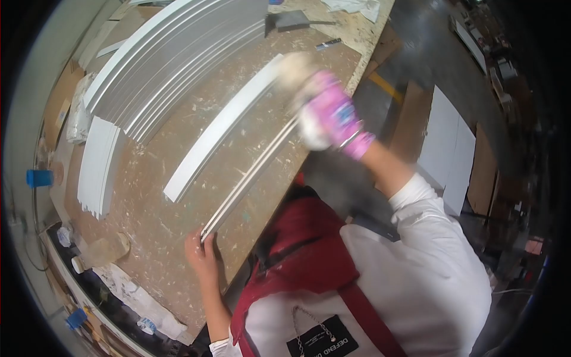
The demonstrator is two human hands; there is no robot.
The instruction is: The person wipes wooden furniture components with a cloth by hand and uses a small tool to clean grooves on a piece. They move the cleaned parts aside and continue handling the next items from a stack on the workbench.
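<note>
A narrow white strip (253, 169) with a grooved edge lies slantwise along the near side of the brown worktable (172, 226). My bare left hand (201, 256) grips its near-left end, thumb and fingers closed round it. At the other end is my right hand (327, 110), in a pink glove with white parts, smeared by motion. A pale beige shape (294, 71) blurs at its fingers, and whether the hand holds it cannot be told. Just beyond the strip lies a wider flat white board (223, 128), whose far end passes beneath that blur.
Long white panels (172, 65) are stacked at the back, beside a pile of shorter white pieces (98, 166). A dark flat tool (289, 21) and a small knife-like object (328, 43) lie far right. A blue cup (39, 178) stands left. White sheets (449, 143) lie right, off the table.
</note>
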